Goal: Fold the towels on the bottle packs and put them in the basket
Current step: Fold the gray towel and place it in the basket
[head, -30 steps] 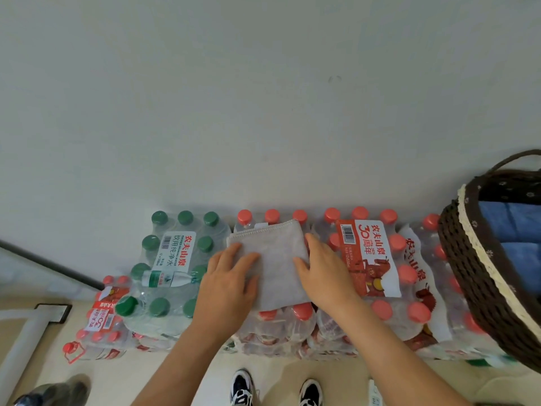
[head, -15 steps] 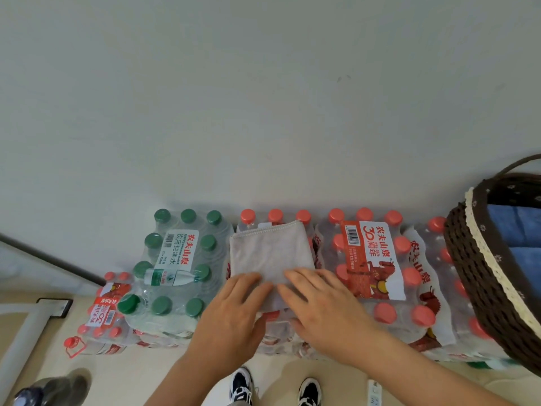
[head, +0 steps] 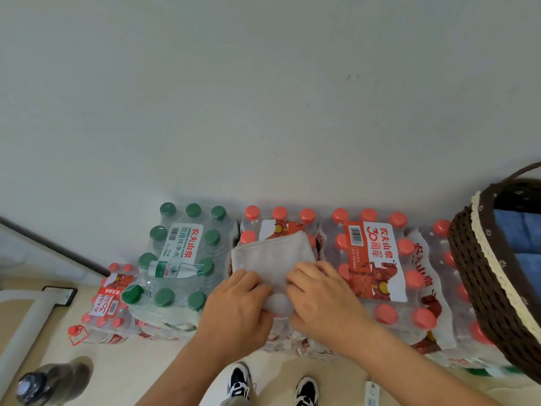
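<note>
A folded grey towel [head: 272,256] lies on a red-capped bottle pack [head: 278,221] in the middle. My left hand [head: 237,312] grips the towel's near edge on the left. My right hand [head: 325,297] grips the same edge on the right, fingers curled over the cloth. The near edge is bunched between both hands. A dark woven basket [head: 486,276] with a cream rim stands at the right on the packs, with blue towels [head: 521,238] inside.
A green-capped bottle pack [head: 181,253] stands to the left, and another red-capped pack [head: 377,259] to the right. A lower red pack [head: 108,303] sits at the far left. A white wall rises behind. A dark bottle [head: 44,385] stands on the floor near my shoes [head: 240,379].
Both hands slid from the towel's sides toward its near edge and closed on it. The towel's far edge has drawn nearer, uncovering the red label behind it.
</note>
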{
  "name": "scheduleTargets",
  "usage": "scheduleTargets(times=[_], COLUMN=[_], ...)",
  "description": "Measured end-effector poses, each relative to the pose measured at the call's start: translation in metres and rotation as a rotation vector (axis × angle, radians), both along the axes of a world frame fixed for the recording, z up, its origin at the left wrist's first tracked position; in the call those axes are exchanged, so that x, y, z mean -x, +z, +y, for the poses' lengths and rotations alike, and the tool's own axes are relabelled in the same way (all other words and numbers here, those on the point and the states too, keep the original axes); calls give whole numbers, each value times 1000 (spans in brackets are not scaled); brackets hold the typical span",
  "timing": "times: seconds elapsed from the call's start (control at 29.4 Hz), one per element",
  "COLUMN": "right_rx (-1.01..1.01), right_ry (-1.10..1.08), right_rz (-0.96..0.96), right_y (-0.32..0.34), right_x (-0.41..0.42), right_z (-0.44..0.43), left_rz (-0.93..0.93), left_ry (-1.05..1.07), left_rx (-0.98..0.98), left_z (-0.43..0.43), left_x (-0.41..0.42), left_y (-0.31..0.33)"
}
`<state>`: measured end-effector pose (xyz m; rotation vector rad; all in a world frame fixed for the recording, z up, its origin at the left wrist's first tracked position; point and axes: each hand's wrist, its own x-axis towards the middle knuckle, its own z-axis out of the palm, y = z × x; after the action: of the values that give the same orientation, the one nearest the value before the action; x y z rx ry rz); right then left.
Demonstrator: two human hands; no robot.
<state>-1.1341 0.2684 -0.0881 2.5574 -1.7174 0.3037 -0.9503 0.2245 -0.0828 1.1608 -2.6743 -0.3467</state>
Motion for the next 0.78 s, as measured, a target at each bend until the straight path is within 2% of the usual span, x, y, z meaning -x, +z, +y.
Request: scheduleTargets(times=[0.07, 0.24, 0.37, 0.58, 0.68, 0.78], right_rx=[-43, -176, -311, -484, -503, -534], right_ry=[72, 71, 79, -177, -287, -411], right_rz=[-16, -59, -68, -705, -817, -911], right_y=[0, 3, 3, 18, 16, 9], right_x=[5, 17, 29, 38, 38, 38], right_z=[8, 10, 10, -10, -25, -38], left_rz=[58, 88, 298, 436, 495, 635], left_ry=[-60, -92, 85, 297, 473, 658], left_rx=[-35, -78, -351, -438, -437, -501], left_z=[11, 11, -1, -6, -9, -13], left_x=[-8, -27, -32, -21, -10, 1], left_y=[4, -14, -7, -4, -7, -8])
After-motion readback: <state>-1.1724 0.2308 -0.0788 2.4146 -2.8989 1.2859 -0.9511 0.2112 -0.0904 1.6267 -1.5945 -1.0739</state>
